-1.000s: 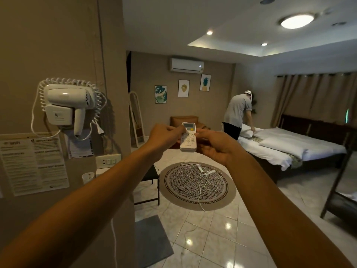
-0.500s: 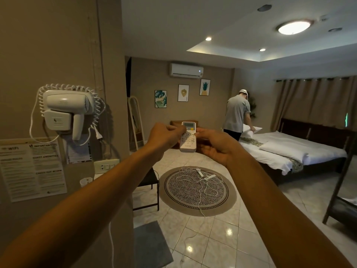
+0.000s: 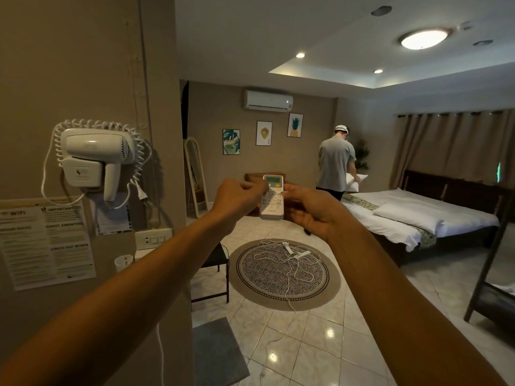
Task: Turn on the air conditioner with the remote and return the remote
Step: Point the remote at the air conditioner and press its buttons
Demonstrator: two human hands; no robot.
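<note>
Left hand (image 3: 237,200) clamps remote (image 3: 272,197) from left edge, thumb over buttons. Right hand (image 3: 312,211) steadies right edge, fingers curled on it. Remote upright between hands, top aimed at AC (image 3: 268,101) far beyond, high on wall: likely mid-press. Count: one remote, one AC, two hands.

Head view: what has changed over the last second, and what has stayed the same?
A small light now shows on the air conditioner. The person at the bed has straightened and lifted a pillow. The view has tilted slightly. Unchanged: both hands, left and right, hold the remote raised toward the unit.
</note>
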